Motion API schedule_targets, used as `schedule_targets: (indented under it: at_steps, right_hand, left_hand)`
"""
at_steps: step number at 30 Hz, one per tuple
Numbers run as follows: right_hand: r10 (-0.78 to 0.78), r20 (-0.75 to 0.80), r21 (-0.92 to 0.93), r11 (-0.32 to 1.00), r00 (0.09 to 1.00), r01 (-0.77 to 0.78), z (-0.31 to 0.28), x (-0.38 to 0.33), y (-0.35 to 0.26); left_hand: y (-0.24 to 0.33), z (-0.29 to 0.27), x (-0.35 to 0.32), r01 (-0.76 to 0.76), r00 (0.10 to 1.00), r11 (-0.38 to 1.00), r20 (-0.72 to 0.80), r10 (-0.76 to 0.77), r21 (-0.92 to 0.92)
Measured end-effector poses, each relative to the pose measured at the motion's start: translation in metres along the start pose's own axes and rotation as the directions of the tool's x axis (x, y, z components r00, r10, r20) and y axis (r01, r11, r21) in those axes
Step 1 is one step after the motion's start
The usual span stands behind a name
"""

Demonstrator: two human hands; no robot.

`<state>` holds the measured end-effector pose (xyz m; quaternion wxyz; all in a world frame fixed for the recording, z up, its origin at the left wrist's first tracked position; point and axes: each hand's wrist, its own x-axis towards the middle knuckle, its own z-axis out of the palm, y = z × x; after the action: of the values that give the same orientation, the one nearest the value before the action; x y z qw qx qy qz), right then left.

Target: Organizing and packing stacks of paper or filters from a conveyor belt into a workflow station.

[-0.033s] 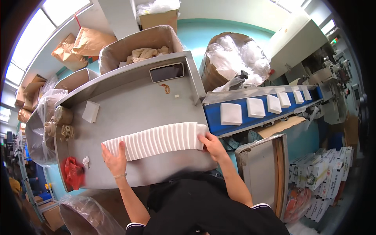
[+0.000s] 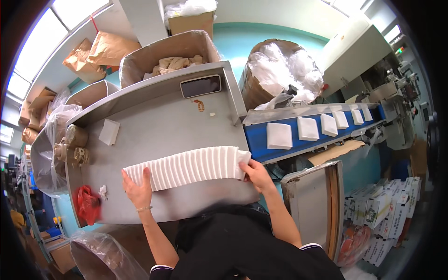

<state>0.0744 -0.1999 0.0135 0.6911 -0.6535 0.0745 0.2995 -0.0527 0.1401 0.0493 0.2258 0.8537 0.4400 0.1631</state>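
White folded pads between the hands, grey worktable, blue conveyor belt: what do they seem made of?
White folded pads: probably paper or nonwoven fabric, matte, with soft folds.
Grey worktable: likely metal, dull-finished, given its faint, blurred sheen.
Blue conveyor belt: plastic or rubber, smooth and evenly coloured; I can't tell which.

Long row: white folded pieces (image 2: 193, 168), packed face to face into one ribbed block.
Colour: plain white all over, soft shading in the grooves.
Pieces: thin, flat, look alike; too tightly packed for me to count.
Pose: standing on edge side by side, none seen toppled.
Line: runs left to right across the near half of the grey metal table (image 2: 158, 123), slightly bowed, right end a bit farther from the person.
Right end: one more white piece (image 2: 244, 158), out of line with the block, partly covered by fingers.
Contact there: can't tell from here whether it touches the last rib.
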Motion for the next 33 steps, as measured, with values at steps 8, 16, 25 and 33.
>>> schedule_targets:
  at_steps: [8, 16, 25, 33]
  right_hand:
    - [0.039, 0.007, -0.141, 0.989, 0.999, -0.037, 0.009, -0.002, -0.018]
    - [0.023, 0.075, -0.114, 0.993, 0.997, -0.014, -0.006, -0.005, -0.013]
    - [-0.171, -0.143, -0.157, 0.977, 0.975, 0.148, 0.013, 0.004, -0.006]
    - [0.308, 0.136, 0.318, 0.887, 0.942, -0.336, -0.021, -0.003, 0.002]
  left_hand:
    - [0.003, 0.006, -0.001, 0.003, 1.000, 1.000, -0.008, -0.003, 0.005]
    - [0.010, 0.005, -0.004, 0.022, 1.000, 1.000, -0.001, -0.022, 0.010]
    - [0.003, 0.004, -0.003, -0.031, 0.997, 0.998, 0.066, 0.034, -0.055]
    - [0.006, 0.005, -0.006, -0.025, 0.998, 0.999, 0.050, 0.026, -0.023]
